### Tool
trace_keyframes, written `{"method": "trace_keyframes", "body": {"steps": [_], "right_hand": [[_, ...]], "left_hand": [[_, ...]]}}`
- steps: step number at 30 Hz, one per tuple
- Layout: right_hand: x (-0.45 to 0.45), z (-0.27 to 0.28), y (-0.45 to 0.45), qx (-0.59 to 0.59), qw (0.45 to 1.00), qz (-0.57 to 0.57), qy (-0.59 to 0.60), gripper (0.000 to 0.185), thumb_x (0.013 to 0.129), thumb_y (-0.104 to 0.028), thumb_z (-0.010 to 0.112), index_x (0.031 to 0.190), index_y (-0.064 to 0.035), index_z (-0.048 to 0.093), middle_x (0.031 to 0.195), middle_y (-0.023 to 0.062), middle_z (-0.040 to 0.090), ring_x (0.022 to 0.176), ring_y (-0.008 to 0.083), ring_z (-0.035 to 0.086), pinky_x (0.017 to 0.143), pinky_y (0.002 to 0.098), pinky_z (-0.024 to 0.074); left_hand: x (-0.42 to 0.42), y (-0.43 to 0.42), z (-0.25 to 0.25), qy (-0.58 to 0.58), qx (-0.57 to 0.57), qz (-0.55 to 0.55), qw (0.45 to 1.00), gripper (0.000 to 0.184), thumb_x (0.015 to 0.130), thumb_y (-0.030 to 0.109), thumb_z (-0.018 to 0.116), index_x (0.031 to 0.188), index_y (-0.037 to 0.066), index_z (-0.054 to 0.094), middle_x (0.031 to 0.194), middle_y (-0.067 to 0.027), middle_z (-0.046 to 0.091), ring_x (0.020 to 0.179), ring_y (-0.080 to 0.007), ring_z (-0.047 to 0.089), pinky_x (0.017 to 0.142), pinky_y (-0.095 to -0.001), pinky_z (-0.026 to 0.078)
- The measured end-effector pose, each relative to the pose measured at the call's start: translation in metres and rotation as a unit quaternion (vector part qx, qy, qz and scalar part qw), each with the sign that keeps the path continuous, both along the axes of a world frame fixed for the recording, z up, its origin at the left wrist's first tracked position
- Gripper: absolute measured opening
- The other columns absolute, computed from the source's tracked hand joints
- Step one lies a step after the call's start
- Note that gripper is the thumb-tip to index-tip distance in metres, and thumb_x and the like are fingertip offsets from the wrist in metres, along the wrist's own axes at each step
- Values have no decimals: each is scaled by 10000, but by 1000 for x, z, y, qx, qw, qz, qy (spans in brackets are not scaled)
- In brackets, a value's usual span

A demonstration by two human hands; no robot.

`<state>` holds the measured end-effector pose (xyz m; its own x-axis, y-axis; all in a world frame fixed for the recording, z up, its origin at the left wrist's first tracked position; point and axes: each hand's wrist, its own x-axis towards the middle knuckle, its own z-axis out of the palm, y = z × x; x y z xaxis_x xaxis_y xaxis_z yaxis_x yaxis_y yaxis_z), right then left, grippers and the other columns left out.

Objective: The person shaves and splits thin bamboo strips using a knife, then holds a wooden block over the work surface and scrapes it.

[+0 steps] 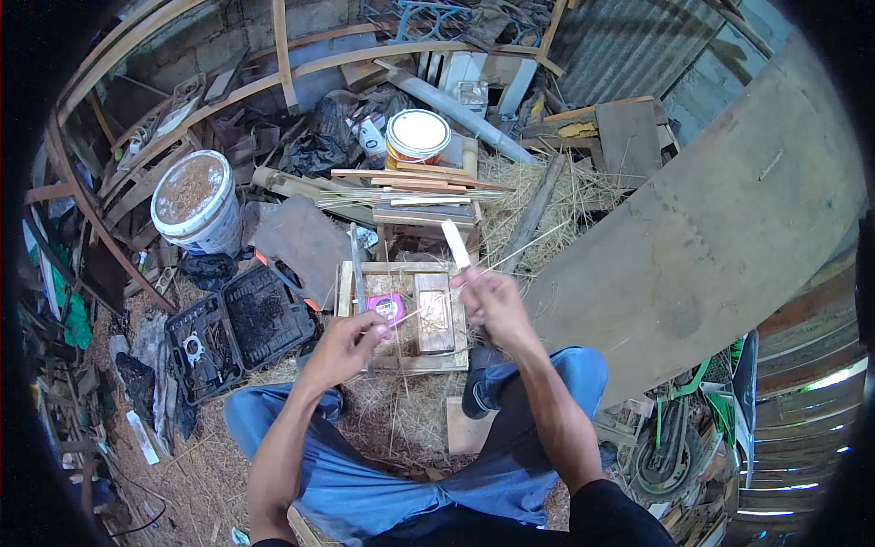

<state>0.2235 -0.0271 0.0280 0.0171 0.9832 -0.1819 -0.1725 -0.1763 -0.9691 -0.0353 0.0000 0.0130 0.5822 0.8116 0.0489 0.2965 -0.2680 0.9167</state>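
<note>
Straw-littered floor (196, 474), grey block wall (219, 47)

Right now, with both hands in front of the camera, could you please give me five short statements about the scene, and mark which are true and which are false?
1. The right hand holds a pale flat piece. True.
2. The left hand is empty. False: the left hand pinches a thin strip.
3. The pink tape measure is left of the wooden block. True.
4. The black tool case is closed. False: the black tool case lies open.
5. The brown-filled bucket stands right of the wooden frame. False: it stands to the left.
</note>
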Motion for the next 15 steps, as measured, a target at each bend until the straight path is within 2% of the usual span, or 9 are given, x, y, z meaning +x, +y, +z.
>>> {"method": "trace_keyframes", "body": {"steps": [2,3,5,6,7,9,13,15], "right_hand": [[19,8,4,10,999,-35,22,359,975,-324,490,975,18,597,591,-50,419,462,26,323,399,179,233],[27,11,5,21,996,-69,46,354,973,-324,494,972,18,586,587,-53,407,461,26,324,395,177,228],[35,15,3,19,994,-72,76,355,967,-331,507,992,18,567,595,-48,414,464,24,331,400,169,228],[37,15,2,22,994,-63,82,361,962,-337,516,996,19,565,599,-46,414,465,22,332,401,167,228],[38,15,2,24,994,-53,89,367,956,-343,524,1000,19,564,602,-44,414,465,19,333,402,165,229],[51,19,1,25,995,-66,75,373,951,-348,533,1002,20,562,605,-43,416,467,17,334,404,163,231],[59,23,1,13,995,-70,76,386,947,-369,533,1013,10,551,598,-62,384,462,-4,308,397,140,245],[60,24,1,13,993,-80,80,384,941,-349,552,995,31,561,605,-42,419,461,14,331,399,160,238]], "left_hand": [[-11,2,3,19,-22,3,1000,150,913,128,555,879,-11,600,735,-26,593,694,-67,500,642,-237,417],[-14,3,1,17,-21,-1,1000,150,913,128,555,879,-11,600,735,-26,593,694,-67,500,642,-237,417],[-18,4,-4,1,-71,2,997,156,919,124,545,876,-15,599,767,-22,596,726,-69,508,660,-241,425],[-20,6,-4,26,-58,-10,998,169,927,138,541,883,-14,601,793,-14,596,739,-70,511,673,-245,432],[-22,8,-3,26,-59,-10,998,169,927,138,541,883,-14,601,793,-14,596,739,-70,511,673,-245,432],[-27,9,0,-7,-15,-21,1000,134,904,113,550,877,-9,600,670,-7,543,611,-67,440,557,-250,367],[-30,11,10,-25,-56,-26,998,145,912,124,552,892,-13,596,695,-10,542,641,-63,445,579,-234,371],[-28,10,14,7,-65,-57,996,162,923,138,547,906,-16,593,710,-7,548,654,-61,447,592,-227,373]]}}
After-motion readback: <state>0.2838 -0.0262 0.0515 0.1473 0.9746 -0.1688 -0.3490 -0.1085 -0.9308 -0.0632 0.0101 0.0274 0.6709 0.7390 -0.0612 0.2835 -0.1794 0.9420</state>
